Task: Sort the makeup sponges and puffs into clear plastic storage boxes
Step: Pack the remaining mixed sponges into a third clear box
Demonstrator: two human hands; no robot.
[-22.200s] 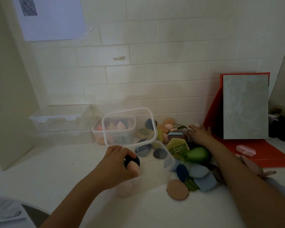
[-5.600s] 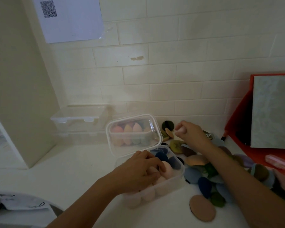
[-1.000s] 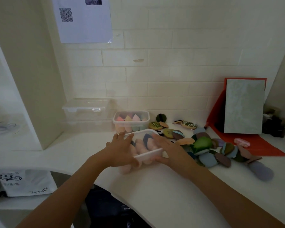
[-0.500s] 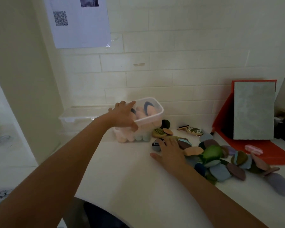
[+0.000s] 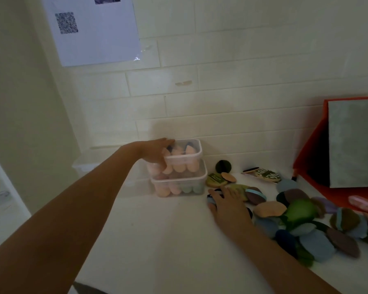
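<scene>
Two stacked boxes (image 5: 180, 166) near scattered puffs (image 5: 302, 225), red folder (image 5: 306, 164) beyond.

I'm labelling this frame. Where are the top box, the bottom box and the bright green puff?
top box (image 5: 184, 157): head view, front wall.
bottom box (image 5: 180, 183): head view, front rim.
bright green puff (image 5: 300, 211): head view, middle of its top face.

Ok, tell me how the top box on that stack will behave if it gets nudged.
The top box is smaller than the lower box it sits on, so it could probably slide on the smooth plastic lid. It holds only foam sponges, so it is likely light and easily shifted. The left hand rests against its side; a gentle release seems wise.
</scene>
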